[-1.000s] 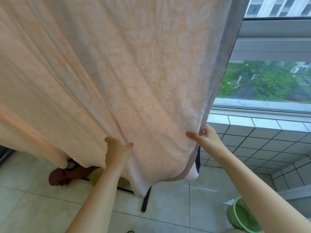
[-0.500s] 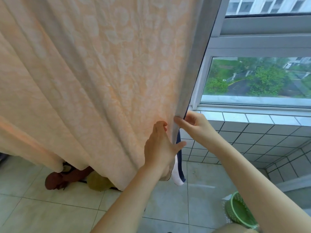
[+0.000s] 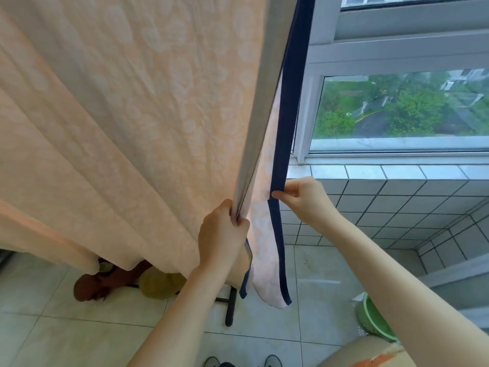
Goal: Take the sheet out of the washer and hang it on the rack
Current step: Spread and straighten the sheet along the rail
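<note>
Here left hand (image 3: 222,234) grips the sheet (image 3: 119,115); right hand (image 3: 304,200) pinches its navy border (image 3: 285,128).

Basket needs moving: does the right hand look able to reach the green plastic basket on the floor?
Probably not yet: the right hand pinches the sheet's navy blue hem; the green plastic basket sits low below its forearm, unobstructed.

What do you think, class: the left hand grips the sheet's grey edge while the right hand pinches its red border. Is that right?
Not quite. The head view shows the right hand pinching a navy blue border, not a red one. The left hand does grip the grey edge of the sheet.
</note>
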`<move>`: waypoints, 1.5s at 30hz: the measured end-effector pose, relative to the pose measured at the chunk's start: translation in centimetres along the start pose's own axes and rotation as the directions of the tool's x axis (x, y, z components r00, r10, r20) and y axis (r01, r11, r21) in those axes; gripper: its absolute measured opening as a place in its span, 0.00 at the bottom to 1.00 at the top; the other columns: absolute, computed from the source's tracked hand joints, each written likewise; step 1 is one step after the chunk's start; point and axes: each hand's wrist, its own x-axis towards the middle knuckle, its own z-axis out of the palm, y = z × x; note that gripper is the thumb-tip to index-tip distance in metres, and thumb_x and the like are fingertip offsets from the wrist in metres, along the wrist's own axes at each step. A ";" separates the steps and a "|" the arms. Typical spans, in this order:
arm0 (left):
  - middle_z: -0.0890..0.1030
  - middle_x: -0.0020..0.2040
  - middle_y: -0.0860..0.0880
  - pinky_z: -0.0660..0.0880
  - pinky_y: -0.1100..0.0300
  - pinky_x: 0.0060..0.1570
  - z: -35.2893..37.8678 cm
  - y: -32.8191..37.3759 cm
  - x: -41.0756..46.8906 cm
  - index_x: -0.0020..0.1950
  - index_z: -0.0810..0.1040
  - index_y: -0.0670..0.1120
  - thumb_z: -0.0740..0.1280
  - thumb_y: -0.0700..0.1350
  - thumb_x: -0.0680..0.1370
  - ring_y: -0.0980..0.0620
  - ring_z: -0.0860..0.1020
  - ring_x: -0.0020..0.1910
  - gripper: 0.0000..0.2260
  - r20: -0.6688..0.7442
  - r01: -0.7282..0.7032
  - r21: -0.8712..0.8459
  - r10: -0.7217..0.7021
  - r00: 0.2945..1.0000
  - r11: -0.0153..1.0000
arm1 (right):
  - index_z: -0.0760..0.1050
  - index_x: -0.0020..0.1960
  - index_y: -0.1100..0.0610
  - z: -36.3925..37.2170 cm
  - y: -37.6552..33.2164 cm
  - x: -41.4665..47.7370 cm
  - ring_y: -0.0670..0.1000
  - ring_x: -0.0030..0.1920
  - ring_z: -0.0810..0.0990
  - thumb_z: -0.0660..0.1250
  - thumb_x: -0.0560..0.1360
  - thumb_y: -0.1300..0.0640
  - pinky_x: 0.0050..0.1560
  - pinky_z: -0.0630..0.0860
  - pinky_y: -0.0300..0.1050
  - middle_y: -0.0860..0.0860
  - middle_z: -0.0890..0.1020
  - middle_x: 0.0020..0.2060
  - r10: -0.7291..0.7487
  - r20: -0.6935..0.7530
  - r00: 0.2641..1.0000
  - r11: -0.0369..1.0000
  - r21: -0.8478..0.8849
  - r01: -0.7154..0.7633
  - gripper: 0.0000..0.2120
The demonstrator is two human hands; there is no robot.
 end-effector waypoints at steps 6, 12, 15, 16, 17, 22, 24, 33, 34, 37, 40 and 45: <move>0.78 0.36 0.47 0.79 0.51 0.37 0.3 0.5 0.0 0.42 0.74 0.46 0.66 0.44 0.76 0.47 0.78 0.36 0.04 0.023 0.019 -0.049 -0.018 1.000 0.999 | 0.84 0.47 0.57 1.1 1.4 -0.5 0.46 0.44 0.84 0.68 0.76 0.57 0.43 0.78 0.35 0.48 0.86 0.41 0.073 0.010 0.997 0.996 0.054 -0.074 0.07; 0.77 0.40 0.45 0.77 0.57 0.37 1.0 1.7 0.1 0.46 0.72 0.45 0.62 0.39 0.78 0.45 0.77 0.40 0.02 0.067 0.032 -0.196 -0.019 0.998 0.980 | 0.82 0.47 0.51 1.5 0.9 -0.7 0.43 0.38 0.83 0.67 0.77 0.54 0.39 0.75 0.33 0.45 0.85 0.37 0.070 0.041 0.997 0.983 0.165 -0.076 0.05; 0.78 0.43 0.43 0.79 0.56 0.41 1.1 2.4 0.2 0.48 0.73 0.44 0.60 0.35 0.78 0.44 0.77 0.43 0.05 0.060 0.094 -0.377 -0.077 0.995 0.921 | 0.83 0.45 0.53 1.7 0.6 -0.8 0.40 0.35 0.81 0.67 0.77 0.55 0.38 0.74 0.33 0.42 0.83 0.33 0.074 0.073 0.995 0.988 0.130 -0.083 0.07; 0.79 0.43 0.45 0.79 0.55 0.42 1.1 2.7 0.2 0.48 0.74 0.45 0.60 0.35 0.78 0.46 0.78 0.42 0.07 0.051 0.107 -0.434 -0.094 0.994 0.895 | 0.83 0.45 0.55 1.8 0.6 -0.9 0.40 0.36 0.81 0.67 0.77 0.55 0.40 0.76 0.37 0.44 0.84 0.33 0.079 0.081 0.994 0.990 0.110 -0.087 0.08; 0.80 0.42 0.47 0.80 0.56 0.42 1.0 2.8 0.1 0.48 0.75 0.46 0.59 0.34 0.79 0.50 0.79 0.41 0.09 0.041 0.112 -0.480 -0.105 0.994 0.870 | 0.83 0.45 0.58 1.9 0.6 -0.9 0.43 0.38 0.82 0.66 0.77 0.55 0.43 0.78 0.42 0.46 0.84 0.34 0.081 0.083 0.993 0.992 0.087 -0.088 0.09; 0.76 0.41 0.41 0.76 0.56 0.39 0.9 2.8 0.2 0.47 0.71 0.41 0.58 0.36 0.80 0.48 0.75 0.39 0.04 0.018 0.050 -0.453 -0.047 0.999 0.890 | 0.81 0.41 0.61 1.6 -0.3 -1.6 0.56 0.41 0.83 0.66 0.74 0.46 0.41 0.76 0.48 0.56 0.85 0.37 0.072 0.108 0.992 0.987 0.133 -0.086 0.17; 0.76 0.40 0.43 0.75 0.61 0.37 1.1 3.0 0.1 0.47 0.71 0.44 0.59 0.37 0.81 0.50 0.75 0.37 0.05 0.040 0.031 -0.436 -0.016 0.999 0.899 | 0.80 0.41 0.62 1.5 -0.7 -1.8 0.58 0.39 0.83 0.66 0.73 0.44 0.38 0.76 0.51 0.59 0.84 0.38 0.034 0.103 0.994 0.989 0.138 -0.048 0.20; 0.77 0.45 0.59 0.71 0.71 0.43 -1.4 7.0 -0.4 0.52 0.71 0.57 0.60 0.50 0.77 0.58 0.77 0.47 0.05 -0.160 -0.273 -0.555 0.221 0.962 0.786 | 0.79 0.45 0.50 1.1 -1.4 -1.9 0.48 0.38 0.82 0.69 0.71 0.52 0.39 0.77 0.42 0.45 0.82 0.37 0.032 -0.004 0.999 0.971 0.239 -0.030 0.04; 0.77 0.47 0.59 0.71 0.72 0.44 -1.5 7.6 -0.4 0.54 0.70 0.58 0.63 0.53 0.76 0.57 0.78 0.49 0.08 -0.145 -0.297 -0.527 0.261 0.955 0.796 | 0.78 0.44 0.49 1.2 -1.5 -1.9 0.46 0.37 0.81 0.68 0.71 0.52 0.38 0.76 0.40 0.44 0.82 0.36 0.028 -0.018 0.999 0.974 0.226 -0.024 0.03; 0.76 0.48 0.57 0.73 0.72 0.44 -1.2 8.5 -0.3 0.58 0.68 0.56 0.69 0.52 0.73 0.59 0.78 0.48 0.16 -0.209 -0.374 -0.316 0.320 0.924 0.872 | 0.76 0.39 0.47 1.6 -2.0 -2.0 0.42 0.32 0.76 0.67 0.69 0.53 0.34 0.72 0.35 0.41 0.81 0.31 -0.004 -0.029 1.000 0.976 0.217 0.010 0.01; 0.76 0.41 0.59 0.71 0.76 0.39 -1.4 7.8 -0.1 0.54 0.69 0.55 0.69 0.41 0.75 0.63 0.78 0.43 0.14 -0.319 -0.402 -0.292 0.307 0.897 0.868 | 0.80 0.42 0.52 1.3 -2.0 -2.2 0.47 0.36 0.81 0.67 0.74 0.55 0.41 0.77 0.46 0.47 0.83 0.35 0.007 -0.039 0.999 0.969 0.249 0.002 0.04; 0.75 0.47 0.65 0.69 0.79 0.45 -2.3 6.1 0.0 0.55 0.70 0.54 0.67 0.48 0.75 0.72 0.75 0.48 0.10 -0.337 -0.402 -0.231 0.314 0.887 0.886 | 0.82 0.38 0.59 0.6 -1.3 -2.6 0.43 0.34 0.81 0.69 0.76 0.50 0.39 0.76 0.42 0.48 0.84 0.32 0.020 -0.098 0.995 0.963 0.270 0.008 0.14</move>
